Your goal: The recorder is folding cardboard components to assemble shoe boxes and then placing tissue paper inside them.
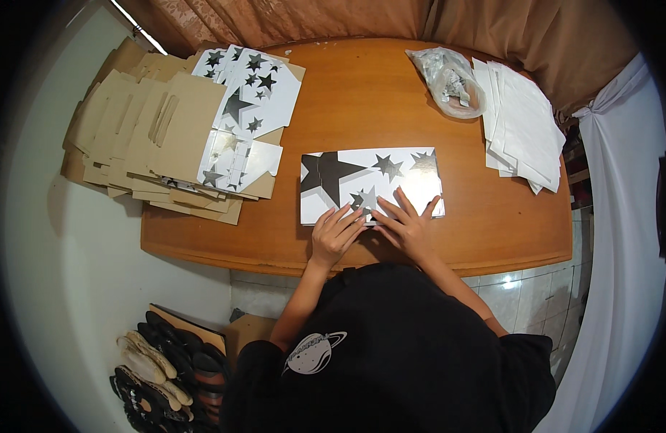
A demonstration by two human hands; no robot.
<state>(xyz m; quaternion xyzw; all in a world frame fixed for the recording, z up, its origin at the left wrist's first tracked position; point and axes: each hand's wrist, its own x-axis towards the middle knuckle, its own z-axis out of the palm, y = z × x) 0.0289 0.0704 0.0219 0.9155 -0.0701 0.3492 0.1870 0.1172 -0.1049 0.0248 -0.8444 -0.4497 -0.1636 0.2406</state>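
Observation:
A flat white cardboard sheet printed with black and silver stars (369,180) lies on the wooden table (362,101) near its front edge. My left hand (334,234) presses flat on the sheet's near edge, fingers spread. Beside it, my right hand (408,225) also presses down on that edge with fingers apart. Neither hand grips anything.
A big stack of flattened brown and star-printed boxes (174,130) covers the table's left end and overhangs it. A clear plastic bag (452,79) and a pile of white paper sheets (520,123) lie at the right. Shoes (167,375) sit on the floor lower left.

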